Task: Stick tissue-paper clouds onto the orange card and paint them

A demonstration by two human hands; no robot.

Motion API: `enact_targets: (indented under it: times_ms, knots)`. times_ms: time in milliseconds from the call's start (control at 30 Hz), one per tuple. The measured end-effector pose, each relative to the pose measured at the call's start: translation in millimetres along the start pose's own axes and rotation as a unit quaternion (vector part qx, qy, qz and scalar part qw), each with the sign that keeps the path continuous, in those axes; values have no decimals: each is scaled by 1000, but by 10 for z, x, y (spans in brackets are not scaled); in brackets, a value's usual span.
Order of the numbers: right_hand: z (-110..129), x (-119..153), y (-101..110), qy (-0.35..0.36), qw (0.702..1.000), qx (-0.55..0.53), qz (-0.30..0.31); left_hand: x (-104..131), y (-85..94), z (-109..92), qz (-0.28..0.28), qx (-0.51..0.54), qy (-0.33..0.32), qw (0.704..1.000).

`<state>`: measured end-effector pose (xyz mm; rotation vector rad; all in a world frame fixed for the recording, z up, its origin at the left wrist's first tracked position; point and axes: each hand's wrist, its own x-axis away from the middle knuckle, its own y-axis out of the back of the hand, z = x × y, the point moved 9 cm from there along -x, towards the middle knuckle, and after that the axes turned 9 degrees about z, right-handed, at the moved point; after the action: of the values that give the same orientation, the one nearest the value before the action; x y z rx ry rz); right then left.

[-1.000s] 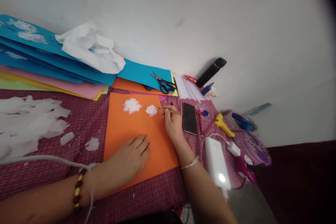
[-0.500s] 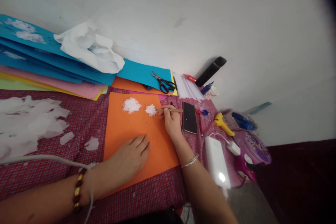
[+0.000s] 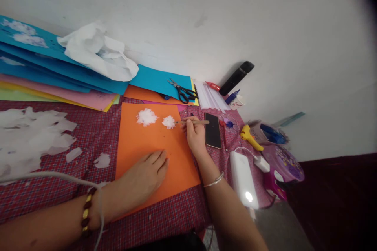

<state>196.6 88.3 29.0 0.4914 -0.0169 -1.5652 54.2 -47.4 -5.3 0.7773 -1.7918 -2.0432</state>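
Note:
An orange sheet of paper lies in front of me. My left hand rests flat on its lower part, palm down, and holds nothing. At the sheet's right edge my right hand is closed on a slim tan wooden stick, held like a pen. The stick's narrow tip meets the right edge of a small white ragged paper tuft; whether it is a brush or a pencil I cannot tell. A larger white tuft sits to the left on the same sheet.
Torn white paper is heaped at left, with a grey cable near my left wrist. Black scissors lie on blue paper behind. To the right are a phone, a yellow glue gun and a white power bank.
The stick has shifted slightly to the right in my right hand and shows more of its rear end. My left hand stays in place on the orange sheet.

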Motion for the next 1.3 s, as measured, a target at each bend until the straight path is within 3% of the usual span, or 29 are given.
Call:
enact_targets:
  times_ms: [100, 367, 667, 900, 1033, 1167, 1300]
  knots:
    - [16, 9, -100, 5, 999, 35, 34, -2, 4, 4, 2, 2, 3, 1000]
    - [51, 23, 56, 0, 1000, -15, -20, -20, 36, -12, 7, -5, -4, 1000]
    - [-28, 4, -99, -10, 999, 32, 35, -13, 82, -24, 20, -14, -13, 1000]
    - [-14, 2, 24, -1, 1000, 21, 7, -13, 43, -16, 19, 7, -9, 1000]
    - [-48, -6, -11, -10, 998, 53, 29, -24, 51, -12, 25, 7, -6, 1000]
    - [-15, 6, -3, 0, 1000, 28, 6, -21, 60, -10, 8, 3, -9, 1000]
    - [25, -1, -119, 28, 998, 35, 51, -13, 47, -2, -7, 8, -6, 1000]
